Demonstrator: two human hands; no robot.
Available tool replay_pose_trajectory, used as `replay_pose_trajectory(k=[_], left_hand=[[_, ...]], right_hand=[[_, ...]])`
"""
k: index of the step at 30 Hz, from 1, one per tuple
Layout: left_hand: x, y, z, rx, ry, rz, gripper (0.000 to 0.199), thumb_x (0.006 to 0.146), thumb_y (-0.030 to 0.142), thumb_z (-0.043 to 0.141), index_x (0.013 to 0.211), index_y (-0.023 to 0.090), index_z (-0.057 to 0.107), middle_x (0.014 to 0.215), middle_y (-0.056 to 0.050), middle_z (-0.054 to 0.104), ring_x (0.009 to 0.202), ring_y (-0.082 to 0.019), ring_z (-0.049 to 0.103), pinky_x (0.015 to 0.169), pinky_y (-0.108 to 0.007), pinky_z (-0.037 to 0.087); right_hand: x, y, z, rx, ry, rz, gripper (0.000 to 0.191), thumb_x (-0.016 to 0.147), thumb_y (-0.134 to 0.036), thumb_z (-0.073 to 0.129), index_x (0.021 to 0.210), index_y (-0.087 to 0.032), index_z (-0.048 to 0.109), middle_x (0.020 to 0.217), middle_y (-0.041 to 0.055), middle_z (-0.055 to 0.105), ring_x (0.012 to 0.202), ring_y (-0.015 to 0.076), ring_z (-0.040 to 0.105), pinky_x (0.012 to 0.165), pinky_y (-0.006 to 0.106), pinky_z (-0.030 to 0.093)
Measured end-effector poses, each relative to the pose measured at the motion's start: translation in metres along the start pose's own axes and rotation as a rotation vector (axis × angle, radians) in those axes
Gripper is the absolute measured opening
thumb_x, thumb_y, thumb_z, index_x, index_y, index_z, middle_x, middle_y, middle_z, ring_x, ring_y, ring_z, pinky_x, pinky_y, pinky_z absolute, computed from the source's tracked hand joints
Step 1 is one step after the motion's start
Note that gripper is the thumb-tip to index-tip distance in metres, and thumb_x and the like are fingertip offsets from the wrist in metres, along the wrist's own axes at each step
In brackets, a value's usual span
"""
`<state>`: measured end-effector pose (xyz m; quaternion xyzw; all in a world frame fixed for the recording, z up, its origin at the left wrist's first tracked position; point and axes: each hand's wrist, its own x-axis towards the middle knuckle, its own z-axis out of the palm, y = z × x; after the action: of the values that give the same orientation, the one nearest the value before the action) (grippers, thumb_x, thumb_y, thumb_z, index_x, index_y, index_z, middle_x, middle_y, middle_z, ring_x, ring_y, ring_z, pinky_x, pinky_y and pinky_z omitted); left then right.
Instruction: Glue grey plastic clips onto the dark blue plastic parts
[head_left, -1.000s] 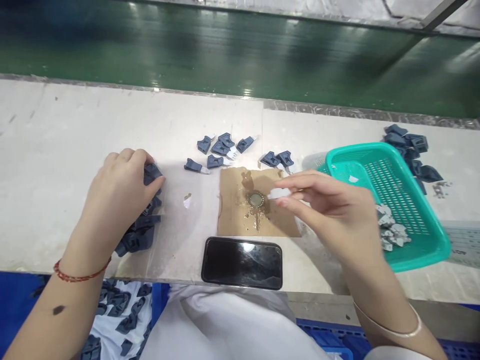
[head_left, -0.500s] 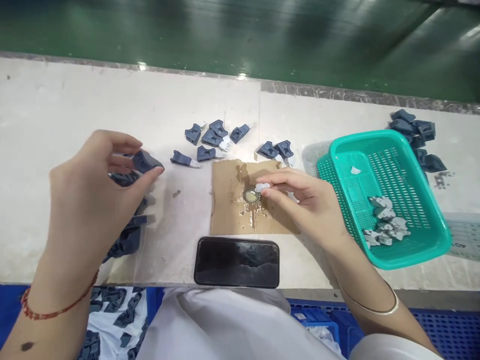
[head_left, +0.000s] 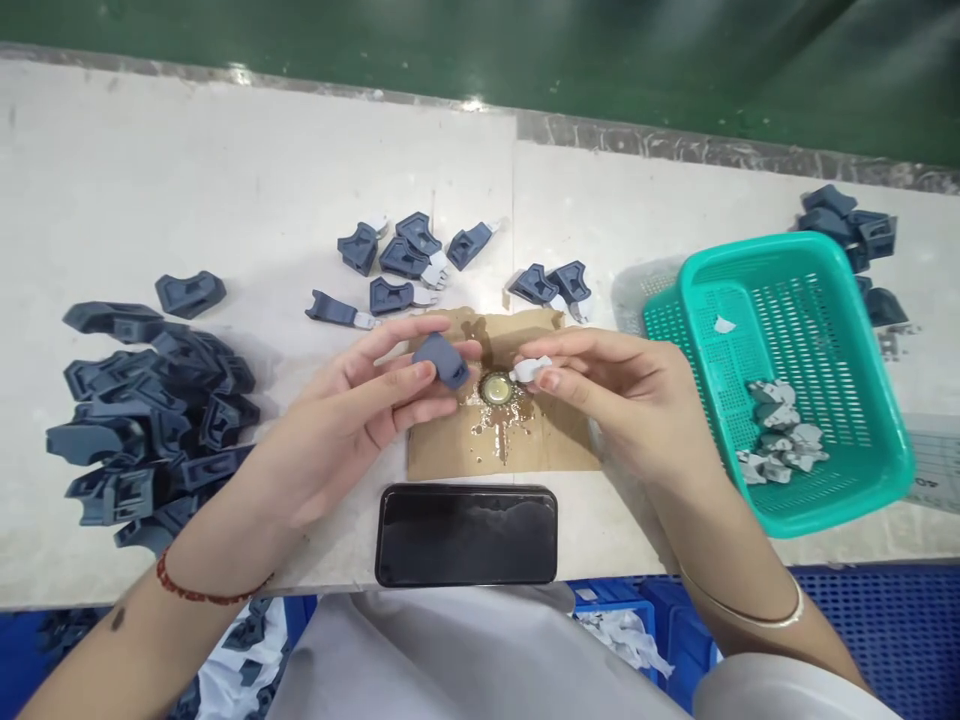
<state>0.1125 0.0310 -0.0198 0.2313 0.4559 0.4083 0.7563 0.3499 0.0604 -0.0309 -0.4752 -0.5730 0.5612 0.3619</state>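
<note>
Between the thumb and fingers of my left hand point(head_left: 360, 410) is a dark blue-grey plastic part point(head_left: 441, 361). My right hand point(head_left: 622, 390) pinches a small white plastic piece point(head_left: 531, 370), its narrow end pointing left toward the blue-grey part; a gap separates the two. Just below and between my hands, a round shallow cap with a ridged rim point(head_left: 496, 390) holds a shiny yellowish liquid. It rests on a brown cardboard sheet point(head_left: 442, 440) spotted with wet splashes.
Blue-grey parts lie in a pile point(head_left: 165, 410) at left. Behind the cardboard are several parts with white pieces attached point(head_left: 405, 258). A green basket point(head_left: 795, 250) with white pieces stands right, more blue-grey parts point(head_left: 847, 225) behind it. A phone point(head_left: 466, 535) lies at the front edge.
My left hand has carried the blue-grey part from the left pile to the middle, beside the cap. My right hand stays near the cap, still pinching the white piece. The view has shifted slightly.
</note>
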Motion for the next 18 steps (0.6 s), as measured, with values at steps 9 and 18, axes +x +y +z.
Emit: replay_pose_trajectory(k=[9,18], left_hand=[[0.002,-0.010,-0.007,-0.040,-0.037,0.059,0.020,0.092,0.017,0.079,0.107,0.030,0.081,0.121,0.001,0.081,0.097,-0.011,0.079,0.073,-0.011,0.063],[0.003,-0.013,-0.007,-0.179,-0.065,0.050,0.018,0.082,0.027,0.092,0.098,0.027,0.083,0.092,0.005,0.084,0.087,-0.005,0.077,0.083,-0.008,0.061]], right_hand=[[-0.006,-0.004,0.000,-0.512,-0.117,-0.341,0.014,0.095,-0.019,0.076,0.104,-0.028,0.080,0.108,0.0032,0.084,0.097,0.0212,0.080,0.089,0.036,0.065],[-0.005,-0.001,-0.001,-0.603,-0.127,-0.452,0.009,0.095,-0.016,0.077,0.101,-0.021,0.074,0.102,0.0060,0.081,0.100,0.0187,0.077,0.091,0.031,0.062]])
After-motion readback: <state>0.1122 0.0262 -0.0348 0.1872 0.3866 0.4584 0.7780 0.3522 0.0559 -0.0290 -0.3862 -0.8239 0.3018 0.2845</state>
